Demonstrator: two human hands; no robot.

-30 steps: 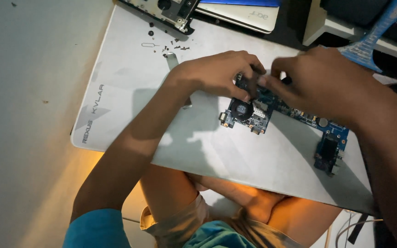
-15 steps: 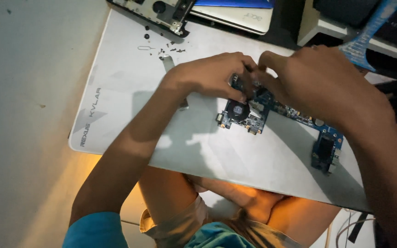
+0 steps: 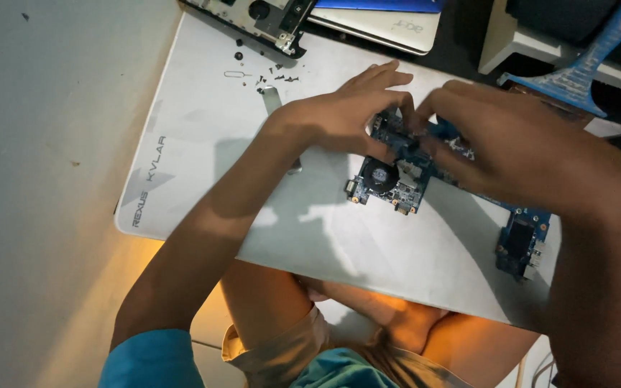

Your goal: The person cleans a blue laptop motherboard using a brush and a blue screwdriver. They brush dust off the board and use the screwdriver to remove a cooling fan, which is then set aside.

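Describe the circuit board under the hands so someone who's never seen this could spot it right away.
Start at the big white mat over the person's lap. Near its far right part lies a long blue circuit board, with the left hand and right hand on it. It is the only blue board there, with a round dark fan at its left end.

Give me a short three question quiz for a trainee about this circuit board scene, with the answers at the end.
1. True or false: both hands touch the blue circuit board.
2. What lies scattered near the mat's far edge? A) coins B) small dark screws C) batteries
3. Which colour is the brush-like tool at the upper right?

Key: 1. True; the left hand and right hand meet over the board's middle. 2. B. 3. Blue.
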